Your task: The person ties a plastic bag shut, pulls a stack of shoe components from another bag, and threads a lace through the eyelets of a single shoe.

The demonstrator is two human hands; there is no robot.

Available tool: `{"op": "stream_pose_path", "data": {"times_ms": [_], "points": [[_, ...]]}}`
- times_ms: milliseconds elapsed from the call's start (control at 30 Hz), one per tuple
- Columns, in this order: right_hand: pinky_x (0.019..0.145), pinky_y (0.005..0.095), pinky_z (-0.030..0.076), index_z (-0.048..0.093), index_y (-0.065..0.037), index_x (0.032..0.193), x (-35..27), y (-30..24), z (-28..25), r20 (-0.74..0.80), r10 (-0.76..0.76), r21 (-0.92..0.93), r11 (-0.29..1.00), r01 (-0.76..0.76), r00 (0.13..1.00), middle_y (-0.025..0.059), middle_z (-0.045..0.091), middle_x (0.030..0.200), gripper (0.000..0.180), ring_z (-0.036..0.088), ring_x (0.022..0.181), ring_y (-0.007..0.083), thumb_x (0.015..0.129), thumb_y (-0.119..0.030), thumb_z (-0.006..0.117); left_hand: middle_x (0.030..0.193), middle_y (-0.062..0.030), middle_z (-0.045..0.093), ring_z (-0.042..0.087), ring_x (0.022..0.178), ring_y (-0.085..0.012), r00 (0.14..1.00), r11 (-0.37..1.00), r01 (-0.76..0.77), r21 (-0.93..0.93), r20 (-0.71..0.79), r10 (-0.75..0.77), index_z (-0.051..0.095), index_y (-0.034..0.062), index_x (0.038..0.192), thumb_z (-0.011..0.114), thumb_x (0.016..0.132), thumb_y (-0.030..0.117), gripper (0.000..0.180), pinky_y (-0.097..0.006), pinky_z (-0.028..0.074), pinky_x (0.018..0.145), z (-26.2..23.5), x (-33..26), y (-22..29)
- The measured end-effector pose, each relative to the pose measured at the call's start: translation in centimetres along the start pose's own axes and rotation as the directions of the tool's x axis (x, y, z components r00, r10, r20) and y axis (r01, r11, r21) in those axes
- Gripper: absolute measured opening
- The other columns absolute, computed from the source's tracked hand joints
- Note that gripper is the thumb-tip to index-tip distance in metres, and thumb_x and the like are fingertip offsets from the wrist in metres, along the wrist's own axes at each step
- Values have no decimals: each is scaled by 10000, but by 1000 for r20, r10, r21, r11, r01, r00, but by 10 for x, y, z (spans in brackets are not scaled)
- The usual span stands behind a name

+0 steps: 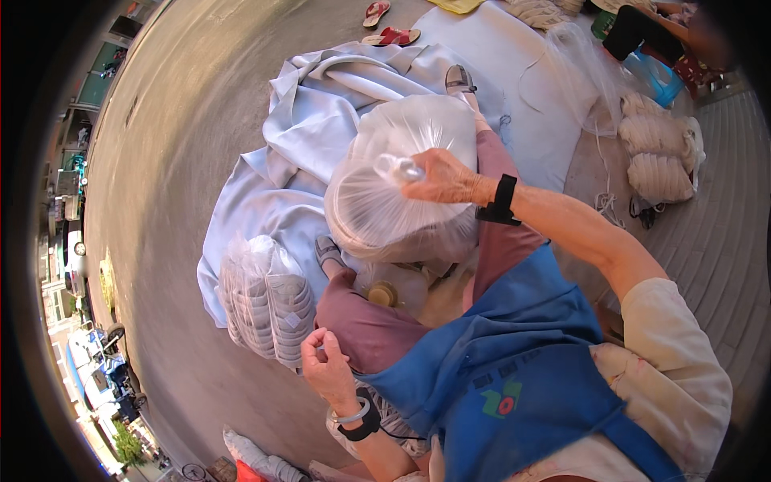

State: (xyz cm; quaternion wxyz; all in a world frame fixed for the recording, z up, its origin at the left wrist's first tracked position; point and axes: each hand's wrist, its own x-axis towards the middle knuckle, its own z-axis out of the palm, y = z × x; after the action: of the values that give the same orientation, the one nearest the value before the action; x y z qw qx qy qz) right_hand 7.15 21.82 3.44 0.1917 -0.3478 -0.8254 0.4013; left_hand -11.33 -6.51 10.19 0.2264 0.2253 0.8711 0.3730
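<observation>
My right hand [442, 178] grips the gathered neck of a clear plastic bag [373, 209]. The bag is bulging with pale contents whose kind I cannot make out. It stands between my feet, partly over a crumpled grey-blue cloth [249, 197]. Away from the bag, my left hand [328, 371] is raised beside my left knee, its fingers curled and the tips close together. Anything they might hold is too small to tell. Just beyond that hand, a second clear bag [269, 301] of whitish, ribbed bundles sits at the cloth's near left edge.
Beige bundles [657, 153] lie at the right, near a loose clear plastic bag [582, 76]. Another person [642, 36] sits at the upper right by a blue stool [660, 80]. Red slippers [391, 36] lie at the far edge. A round yellowish object [382, 294] is between my legs.
</observation>
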Motion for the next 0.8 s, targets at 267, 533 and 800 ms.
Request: {"op": "stream_pose_path", "data": {"times_ms": [267,533,800], "points": [[464,307,397,602,39,697,41,-30,-64,-113,281,315,920,-234,953,77,540,626,365,496,519,146,676,-323,646,849,-33,528,444,663,-108,918,942,-329,60,-212,334,536,1,972,563,852,123,173,-235,393,604,0,-17,-34],[403,253,342,591,-40,790,-3,-58,-145,-274,310,515,847,-133,911,-12,516,660,302,486,518,73,710,-319,674,869,-51,525,440,665,-124,905,931,-363,-39,-256,341,525,-8,981,548,869,121,173,-245,402,618,-6,-22,-49],[483,272,419,611,-40,799,-113,-55,-191,-445,87,-35,993,-115,891,8,581,662,227,530,559,96,760,-261,644,876,-52,536,469,704,-134,876,905,-418,-77,-299,379,530,-2,989,540,874,137,180,-246,404,626,-9,-23,-56]]}}
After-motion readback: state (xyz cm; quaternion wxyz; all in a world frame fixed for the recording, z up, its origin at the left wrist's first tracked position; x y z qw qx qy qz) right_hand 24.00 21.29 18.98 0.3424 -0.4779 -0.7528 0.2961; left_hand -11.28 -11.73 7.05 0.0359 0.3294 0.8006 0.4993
